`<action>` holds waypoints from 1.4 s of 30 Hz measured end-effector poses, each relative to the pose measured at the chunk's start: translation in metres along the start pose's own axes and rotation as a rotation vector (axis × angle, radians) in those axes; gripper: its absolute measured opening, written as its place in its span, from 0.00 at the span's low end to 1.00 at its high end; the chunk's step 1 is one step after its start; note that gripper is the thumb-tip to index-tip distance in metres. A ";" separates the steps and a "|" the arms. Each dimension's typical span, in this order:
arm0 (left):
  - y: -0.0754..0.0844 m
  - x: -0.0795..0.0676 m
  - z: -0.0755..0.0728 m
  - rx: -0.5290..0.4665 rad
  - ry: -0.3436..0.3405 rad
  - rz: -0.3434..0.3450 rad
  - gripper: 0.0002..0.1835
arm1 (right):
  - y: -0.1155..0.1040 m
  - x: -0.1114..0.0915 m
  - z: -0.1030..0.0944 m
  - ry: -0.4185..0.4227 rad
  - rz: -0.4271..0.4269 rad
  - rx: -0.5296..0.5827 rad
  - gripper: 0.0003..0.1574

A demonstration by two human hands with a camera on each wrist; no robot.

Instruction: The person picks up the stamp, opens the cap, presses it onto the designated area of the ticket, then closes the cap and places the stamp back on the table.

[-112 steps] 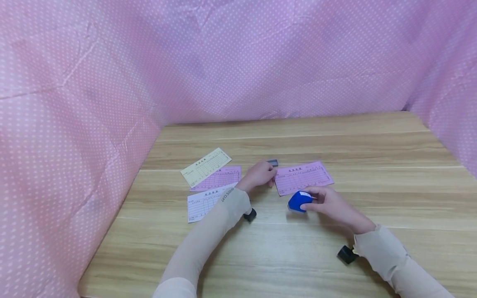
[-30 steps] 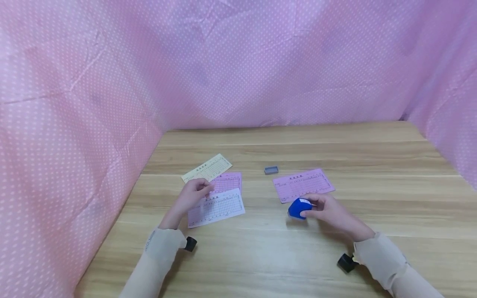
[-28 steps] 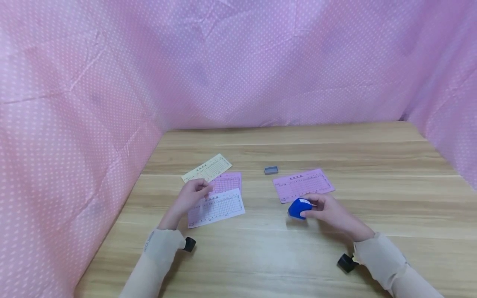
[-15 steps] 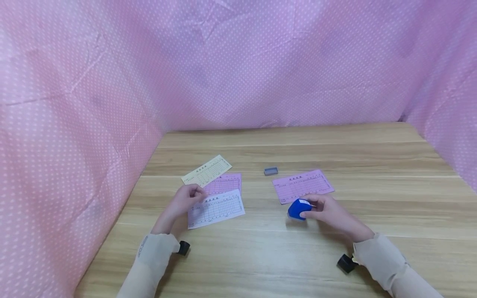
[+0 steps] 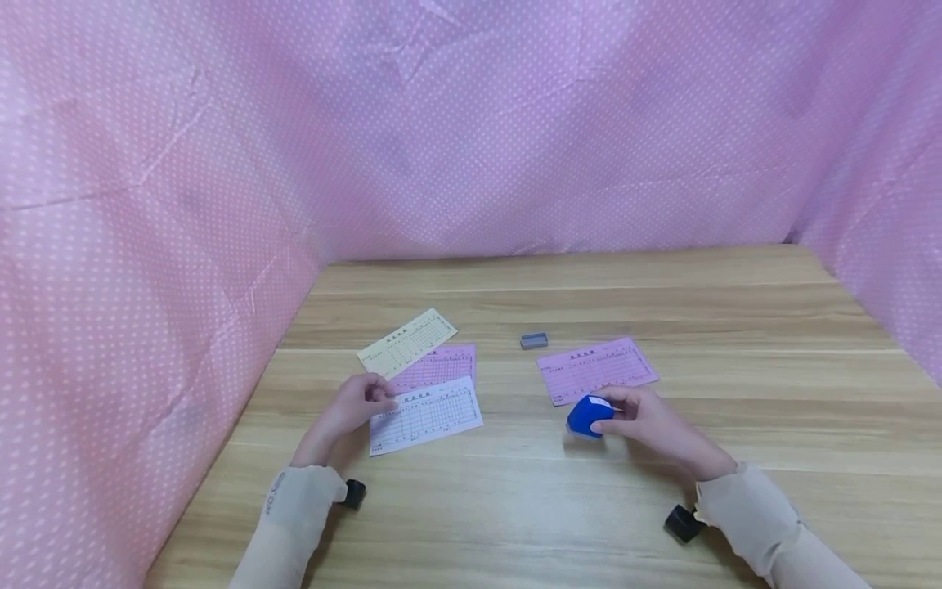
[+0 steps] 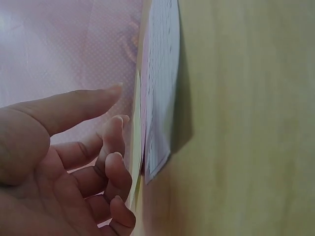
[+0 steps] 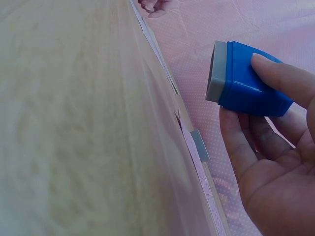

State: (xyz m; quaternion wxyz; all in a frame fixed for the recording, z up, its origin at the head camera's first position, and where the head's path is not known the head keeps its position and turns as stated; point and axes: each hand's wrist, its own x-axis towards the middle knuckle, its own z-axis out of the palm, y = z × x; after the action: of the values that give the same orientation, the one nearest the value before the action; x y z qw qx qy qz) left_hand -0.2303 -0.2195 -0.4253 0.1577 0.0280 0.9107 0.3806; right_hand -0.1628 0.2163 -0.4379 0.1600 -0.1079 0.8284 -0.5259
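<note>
My right hand (image 5: 646, 421) grips a blue stamp (image 5: 589, 416) between thumb and fingers, held above the table just in front of a pink form slip (image 5: 598, 368). In the right wrist view, the grey stamping end of the blue stamp (image 7: 256, 81) points away from the palm. My left hand (image 5: 353, 406), fingers loosely bent and holding nothing, hovers at the left edge of a white form slip (image 5: 430, 417). Behind the white slip lie another pink slip (image 5: 445, 364) and a pale yellow slip (image 5: 405, 339), partly overlapping. The left wrist view shows bare fingertips (image 6: 114, 164) beside the slips.
A small grey rectangular cap (image 5: 533, 340) lies on the wooden table (image 5: 500, 507), behind and left of the right-hand pink slip. Pink dotted cloth (image 5: 515, 123) hangs round the back and both sides of the table.
My left hand has gone from beside the grey cap over to the left-hand slips, then drawn back slightly toward me. My right hand keeps its hold on the stamp in nearly the same place.
</note>
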 end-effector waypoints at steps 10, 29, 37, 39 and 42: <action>-0.006 -0.002 -0.005 0.053 -0.004 -0.014 0.13 | 0.000 0.000 0.001 0.010 0.007 -0.015 0.35; -0.020 -0.005 -0.004 0.020 -0.029 -0.052 0.15 | -0.003 -0.001 0.002 -0.024 -0.043 0.007 0.33; -0.022 -0.007 -0.001 0.008 -0.024 -0.033 0.13 | 0.001 0.001 0.001 -0.029 -0.027 0.022 0.34; -0.022 -0.006 -0.001 -0.002 -0.023 -0.032 0.13 | 0.001 0.001 0.000 -0.030 -0.040 0.016 0.34; -0.022 -0.005 0.000 -0.014 -0.027 -0.036 0.13 | 0.001 0.000 0.000 -0.024 -0.047 0.005 0.33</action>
State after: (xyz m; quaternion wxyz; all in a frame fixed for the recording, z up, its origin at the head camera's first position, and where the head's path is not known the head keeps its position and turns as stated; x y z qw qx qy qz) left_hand -0.2241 -0.2363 -0.4391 0.1770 0.0155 0.9062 0.3837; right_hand -0.1630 0.2162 -0.4386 0.1580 -0.1331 0.8223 -0.5302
